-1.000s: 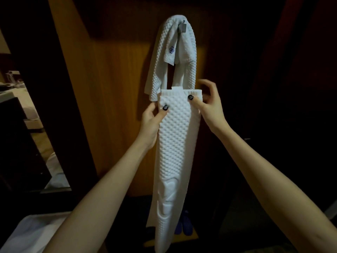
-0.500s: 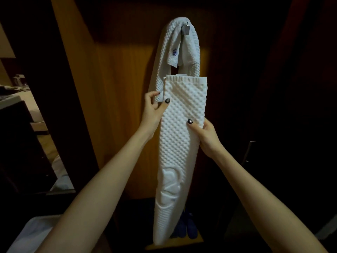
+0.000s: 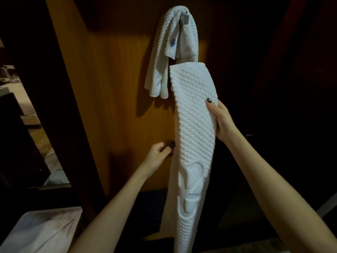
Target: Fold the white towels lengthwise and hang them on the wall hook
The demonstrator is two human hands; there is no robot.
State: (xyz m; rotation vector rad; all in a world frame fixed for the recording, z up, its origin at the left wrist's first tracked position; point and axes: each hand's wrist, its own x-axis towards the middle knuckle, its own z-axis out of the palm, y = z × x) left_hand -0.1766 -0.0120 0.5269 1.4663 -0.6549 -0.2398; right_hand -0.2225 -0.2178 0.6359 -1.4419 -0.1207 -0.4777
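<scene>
Left hand (image 3: 160,152) is dropping to mid-frame beside the folded towel (image 3: 193,125) (grip unclear); right hand (image 3: 221,118) is pinching its edge, hanging likely next.

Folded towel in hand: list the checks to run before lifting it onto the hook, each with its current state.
1. Grip of right hand on folded towel: ok, thumb in front at its right edge.
2. Grip of left hand: cannot tell, blurred beside the left edge.
3. Lengthwise fold: ok, one narrow strip.
4. Room on hook: not ok, a hung towel drapes over it.
5. Top edge at hook height: not ok, it sits lower.
</scene>
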